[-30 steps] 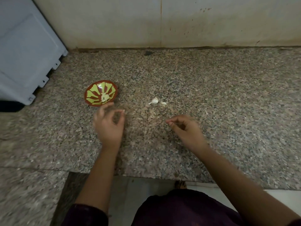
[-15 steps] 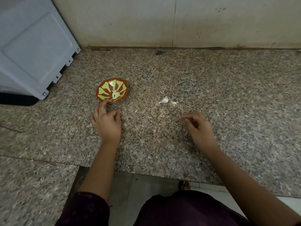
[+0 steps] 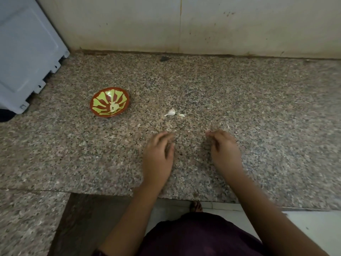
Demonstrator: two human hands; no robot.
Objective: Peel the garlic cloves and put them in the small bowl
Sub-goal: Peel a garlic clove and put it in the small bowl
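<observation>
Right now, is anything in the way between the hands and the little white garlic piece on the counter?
Nothing big. Bare granite counter lies between the left hand and the garlic piece. A tiny white scrap lies just right of the piece, near the right hand's way. The way to the small bowl looks open.

You face a speckled granite bench (image 3: 249,100) that meets a stained cream wall (image 3: 129,24) behind. A pale grey-blue plastic panel (image 3: 27,52) stands at your left, and white floor (image 3: 313,230) shows below. The light is dim.
</observation>
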